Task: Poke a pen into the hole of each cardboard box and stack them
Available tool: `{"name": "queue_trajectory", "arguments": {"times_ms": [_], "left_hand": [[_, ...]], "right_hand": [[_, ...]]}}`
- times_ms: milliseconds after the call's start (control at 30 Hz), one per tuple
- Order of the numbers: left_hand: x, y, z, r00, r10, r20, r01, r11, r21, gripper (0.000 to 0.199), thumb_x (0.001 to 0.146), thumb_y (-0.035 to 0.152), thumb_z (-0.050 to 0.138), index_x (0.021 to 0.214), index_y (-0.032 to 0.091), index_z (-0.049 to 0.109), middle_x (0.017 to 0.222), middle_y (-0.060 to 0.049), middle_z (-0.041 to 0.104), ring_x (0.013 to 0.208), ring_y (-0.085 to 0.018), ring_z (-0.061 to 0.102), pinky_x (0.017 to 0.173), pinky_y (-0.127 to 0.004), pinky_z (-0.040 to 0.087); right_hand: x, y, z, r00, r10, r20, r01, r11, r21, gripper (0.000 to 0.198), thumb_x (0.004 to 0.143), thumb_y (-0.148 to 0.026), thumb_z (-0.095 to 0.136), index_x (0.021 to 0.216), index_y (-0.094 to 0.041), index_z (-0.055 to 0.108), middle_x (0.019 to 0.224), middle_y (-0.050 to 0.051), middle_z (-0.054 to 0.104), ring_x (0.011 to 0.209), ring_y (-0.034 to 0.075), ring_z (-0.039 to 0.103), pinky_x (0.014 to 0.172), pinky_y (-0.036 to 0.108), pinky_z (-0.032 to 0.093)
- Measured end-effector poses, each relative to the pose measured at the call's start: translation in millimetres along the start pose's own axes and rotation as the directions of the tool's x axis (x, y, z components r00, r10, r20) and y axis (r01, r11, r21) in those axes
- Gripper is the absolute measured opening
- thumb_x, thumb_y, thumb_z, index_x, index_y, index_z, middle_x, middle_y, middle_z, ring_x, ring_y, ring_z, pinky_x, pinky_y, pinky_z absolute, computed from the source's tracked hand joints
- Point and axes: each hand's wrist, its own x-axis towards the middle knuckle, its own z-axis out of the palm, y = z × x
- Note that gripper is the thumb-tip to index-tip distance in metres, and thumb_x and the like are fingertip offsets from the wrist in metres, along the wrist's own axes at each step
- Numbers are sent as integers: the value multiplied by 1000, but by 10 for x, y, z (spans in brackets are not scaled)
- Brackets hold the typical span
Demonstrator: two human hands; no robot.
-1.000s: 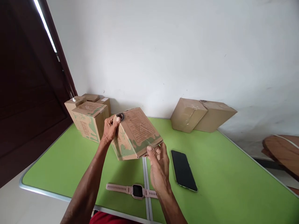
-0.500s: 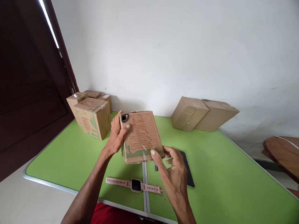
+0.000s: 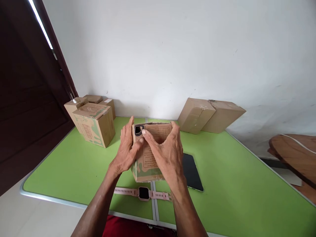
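A small brown cardboard box [image 3: 151,161] with green patches and printed text is held up over the table, tilted towards me. Near its top left corner is a dark-rimmed hole [image 3: 138,130]. My left hand [image 3: 127,148] grips the box's left side, thumb on the printed face. Around the right side wraps my right hand [image 3: 168,151], its thumb tip at the edge of the hole. Below the box lies a pink smartwatch [image 3: 144,193] with its strap stretched out flat. A dark flat tablet or phone [image 3: 192,172] lies to the right, partly behind my right hand.
Several cardboard boxes [image 3: 95,123] stand at the back left of the green folding table [image 3: 237,184]. Two plain cardboard boxes [image 3: 197,115] lean against the wall at the back right. A wooden stool or table top [image 3: 291,154] stands beyond the right edge.
My right hand has moved from the box's lower right corner up to its upper right side, its thumb now by the hole. The view has shifted slightly.
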Motion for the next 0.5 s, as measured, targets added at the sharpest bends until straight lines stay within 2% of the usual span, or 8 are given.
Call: {"name": "queue_trajectory", "arguments": {"times_ms": [100, 200, 267, 400, 500], "left_hand": [[-13, 59, 26, 1000, -24, -15, 23, 999, -29, 74, 110, 57, 49, 176, 34, 27, 179, -11, 35, 169, -35, 25, 137, -59, 23], [-5, 137, 87, 988, -68, -139, 64, 997, -31, 58, 111, 56, 44, 162, 28, 52, 169, -11, 50, 162, -33, 39, 135, -55, 29], [9, 176, 132, 974, -88, -210, 83, 996, -32, 51, 109, 50, 45, 151, 24, 60, 160, -13, 59, 153, -32, 49, 131, -52, 37], [21, 204, 189, 965, -82, -248, 81, 997, -18, 48, 106, 41, 42, 148, 23, 58, 155, -13, 62, 151, -32, 50, 128, -51, 38], [17, 198, 185, 984, -30, -175, 36, 999, 33, 50, 108, 47, 40, 148, 23, 55, 157, -14, 58, 154, -34, 44, 130, -54, 33]], "right_hand": [[-38, -6, -49, 999, 42, 2, -42, 999, 18, 113, 73, -84, 80, 155, -16, 45, 154, 30, 57, 141, 55, 54, 110, 75, 48], [-84, -1, -52, 999, 45, 0, -45, 999, 20, 108, 75, -80, 81, 154, -16, 45, 152, 30, 58, 140, 54, 56, 110, 74, 49], [-109, 13, -20, 1000, 16, -24, -15, 999, 28, 105, 77, -80, 80, 153, -16, 46, 154, 30, 57, 143, 55, 53, 111, 74, 48], [-103, 1, 30, 999, 13, -47, -13, 1000, 19, 103, 76, -81, 79, 151, -17, 47, 152, 31, 59, 141, 55, 55, 110, 74, 49], [-59, -45, -15, 998, 69, -14, -69, 998, 3, 102, 75, -76, 82, 149, -16, 47, 147, 28, 62, 139, 53, 58, 110, 71, 50]]}}
